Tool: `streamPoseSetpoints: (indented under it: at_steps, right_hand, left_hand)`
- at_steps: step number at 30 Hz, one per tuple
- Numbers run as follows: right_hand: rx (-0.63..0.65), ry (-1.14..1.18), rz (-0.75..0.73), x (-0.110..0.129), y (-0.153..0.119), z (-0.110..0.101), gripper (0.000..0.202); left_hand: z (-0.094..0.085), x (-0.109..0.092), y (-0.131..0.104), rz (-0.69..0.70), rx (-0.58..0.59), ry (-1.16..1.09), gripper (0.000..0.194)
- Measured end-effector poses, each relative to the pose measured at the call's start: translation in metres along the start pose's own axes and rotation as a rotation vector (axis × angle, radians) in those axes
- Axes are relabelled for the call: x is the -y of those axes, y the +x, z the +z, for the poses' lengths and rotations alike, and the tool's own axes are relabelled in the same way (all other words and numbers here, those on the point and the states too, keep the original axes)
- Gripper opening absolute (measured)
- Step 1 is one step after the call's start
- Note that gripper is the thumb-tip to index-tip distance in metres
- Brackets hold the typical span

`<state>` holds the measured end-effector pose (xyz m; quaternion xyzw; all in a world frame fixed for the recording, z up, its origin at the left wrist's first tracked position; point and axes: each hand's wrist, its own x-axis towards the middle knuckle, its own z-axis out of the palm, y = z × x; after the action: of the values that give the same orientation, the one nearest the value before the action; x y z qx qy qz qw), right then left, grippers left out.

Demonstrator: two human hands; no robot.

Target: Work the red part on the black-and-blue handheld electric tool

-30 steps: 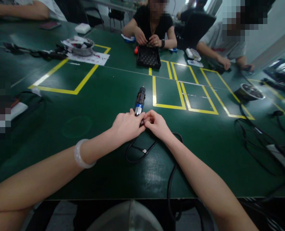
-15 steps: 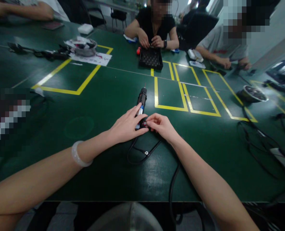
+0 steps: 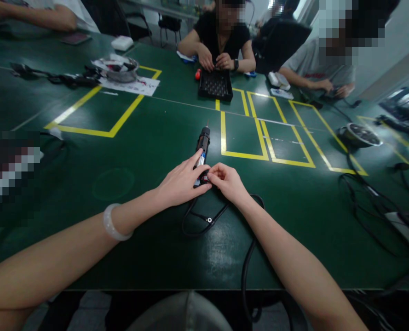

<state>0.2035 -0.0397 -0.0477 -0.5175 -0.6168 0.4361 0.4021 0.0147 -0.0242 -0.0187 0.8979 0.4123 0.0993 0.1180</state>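
Note:
An electric screwdriver (image 3: pixel 203 138) lies on the green table with its thin bit pointing away from me. Its casing looks open along the middle, where a silver and blue inside shows. My left hand (image 3: pixel 178 181) lies over the lower half and grips it between fingers and thumb. At the near end, the fingertips of my right hand (image 3: pixel 229 183) are pinched together beside a small red and dark part (image 3: pixel 205 178). Whatever sits between those fingertips is too small to make out. A black cord (image 3: pixel 193 233) loops on the table below both hands.
Across the table a person works over a black tray (image 3: pixel 216 86). Yellow tape outlines (image 3: pixel 245 155) mark the tabletop. A bowl with packets (image 3: pixel 120 69) stands far left, a metal bowl (image 3: pixel 360 134) right. Cables (image 3: pixel 359 197) lie at the right.
My right hand has shifted slightly left, closer against the screwdriver's near end. The left hand keeps its grip, and the screwdriver stays in place.

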Motion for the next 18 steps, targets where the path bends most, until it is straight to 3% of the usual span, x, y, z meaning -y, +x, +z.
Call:
streamPoseSetpoints:
  at_steps: [8, 18]
  right_hand:
    - [-0.070, -0.148, 0.020, 0.0040, -0.0011, 0.0038, 0.012]
    - [-0.066, -0.279, 0.041, 0.0072, -0.0002, 0.0068, 0.012]
  left_hand:
    - [0.0014, 0.0009, 0.0005, 0.002, -0.001, 0.018, 0.049]
    - [-0.0001, -0.0022, 0.0008, 0.007, 0.001, 0.032, 0.047]
